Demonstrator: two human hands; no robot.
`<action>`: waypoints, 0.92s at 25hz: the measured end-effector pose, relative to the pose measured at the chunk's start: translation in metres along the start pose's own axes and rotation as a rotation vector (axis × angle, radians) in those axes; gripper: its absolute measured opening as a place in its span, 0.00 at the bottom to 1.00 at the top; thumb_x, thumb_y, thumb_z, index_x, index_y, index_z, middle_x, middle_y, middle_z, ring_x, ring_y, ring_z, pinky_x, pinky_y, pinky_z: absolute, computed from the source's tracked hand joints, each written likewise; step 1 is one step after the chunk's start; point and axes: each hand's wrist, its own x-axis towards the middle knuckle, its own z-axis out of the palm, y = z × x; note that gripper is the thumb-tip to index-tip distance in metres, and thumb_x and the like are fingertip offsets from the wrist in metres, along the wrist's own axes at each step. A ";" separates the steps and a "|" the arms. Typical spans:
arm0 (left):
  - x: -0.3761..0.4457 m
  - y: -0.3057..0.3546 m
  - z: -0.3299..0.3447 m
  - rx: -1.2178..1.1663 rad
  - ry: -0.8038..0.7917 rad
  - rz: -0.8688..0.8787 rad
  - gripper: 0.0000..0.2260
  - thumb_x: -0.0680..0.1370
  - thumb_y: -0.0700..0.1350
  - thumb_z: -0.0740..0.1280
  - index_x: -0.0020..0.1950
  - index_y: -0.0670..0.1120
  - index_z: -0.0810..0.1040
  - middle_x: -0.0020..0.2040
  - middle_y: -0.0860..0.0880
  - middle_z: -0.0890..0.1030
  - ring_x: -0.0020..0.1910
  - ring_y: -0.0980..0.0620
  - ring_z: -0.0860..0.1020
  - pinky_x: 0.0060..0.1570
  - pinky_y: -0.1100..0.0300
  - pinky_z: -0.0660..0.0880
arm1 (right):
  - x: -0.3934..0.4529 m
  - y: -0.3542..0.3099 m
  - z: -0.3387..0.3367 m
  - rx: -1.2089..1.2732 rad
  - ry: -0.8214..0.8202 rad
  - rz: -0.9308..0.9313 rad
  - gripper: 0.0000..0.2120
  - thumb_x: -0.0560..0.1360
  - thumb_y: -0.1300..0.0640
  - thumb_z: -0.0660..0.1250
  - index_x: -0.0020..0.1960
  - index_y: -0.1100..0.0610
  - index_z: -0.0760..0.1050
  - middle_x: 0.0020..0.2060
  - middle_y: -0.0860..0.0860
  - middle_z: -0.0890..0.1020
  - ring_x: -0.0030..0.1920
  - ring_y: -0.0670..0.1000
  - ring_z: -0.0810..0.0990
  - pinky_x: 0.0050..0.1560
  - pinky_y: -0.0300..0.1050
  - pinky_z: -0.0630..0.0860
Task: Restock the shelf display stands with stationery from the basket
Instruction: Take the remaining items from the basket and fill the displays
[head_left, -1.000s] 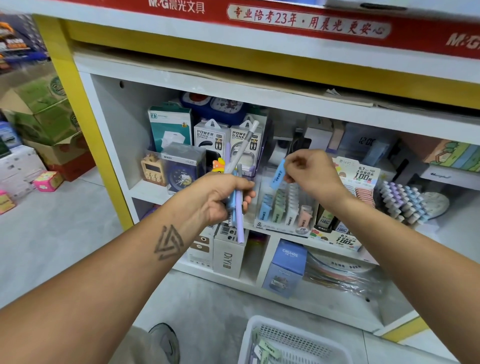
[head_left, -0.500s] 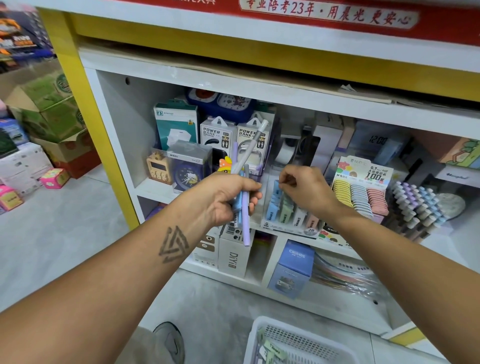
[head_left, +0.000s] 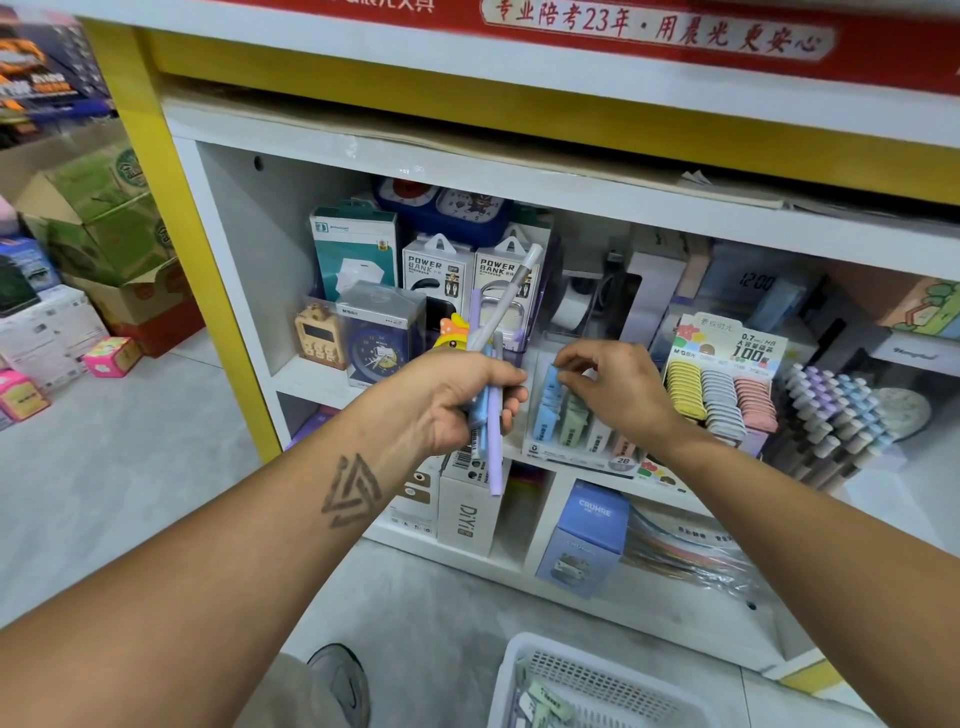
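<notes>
my left hand (head_left: 457, 400) grips a bunch of pens (head_left: 491, 410) | my right hand (head_left: 613, 387) pinches a blue lead case (head_left: 550, 376) atop the clear display stand (head_left: 576, 447) (rows of pastel cases) | white basket (head_left: 511, 670) on grey floor (head_left: 130, 467) holds green packs

A white shelf (head_left: 311, 382) holds boxed clocks (head_left: 382, 340), power bank boxes (head_left: 439, 270), a clear display stand of lead cases (head_left: 571, 441) and tiered pens (head_left: 831, 415). A white basket (head_left: 519, 670) stands on the grey floor (head_left: 130, 467) below.

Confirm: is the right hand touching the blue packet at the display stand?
Touching. The head view shows the right hand with its fingers pinching the top of the blue packet in the display stand.
</notes>
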 end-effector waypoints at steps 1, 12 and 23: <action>0.000 0.000 0.000 0.002 0.002 -0.001 0.05 0.78 0.34 0.67 0.42 0.38 0.76 0.29 0.43 0.79 0.26 0.51 0.74 0.25 0.63 0.75 | 0.001 -0.001 0.000 -0.017 0.004 0.001 0.07 0.75 0.58 0.74 0.53 0.51 0.84 0.44 0.45 0.86 0.47 0.45 0.83 0.54 0.48 0.81; 0.000 -0.002 0.008 0.051 -0.066 -0.020 0.02 0.77 0.34 0.68 0.45 0.37 0.77 0.31 0.44 0.77 0.26 0.52 0.74 0.25 0.63 0.75 | 0.012 -0.030 -0.028 0.140 -0.187 0.134 0.09 0.79 0.60 0.68 0.53 0.49 0.84 0.55 0.45 0.83 0.56 0.46 0.79 0.57 0.44 0.75; 0.003 -0.014 0.062 0.222 -0.117 -0.015 0.04 0.75 0.31 0.69 0.44 0.37 0.76 0.28 0.42 0.77 0.23 0.51 0.74 0.23 0.62 0.72 | -0.032 -0.035 -0.102 1.119 -0.065 0.209 0.14 0.75 0.64 0.71 0.60 0.62 0.79 0.48 0.60 0.85 0.39 0.52 0.83 0.38 0.40 0.77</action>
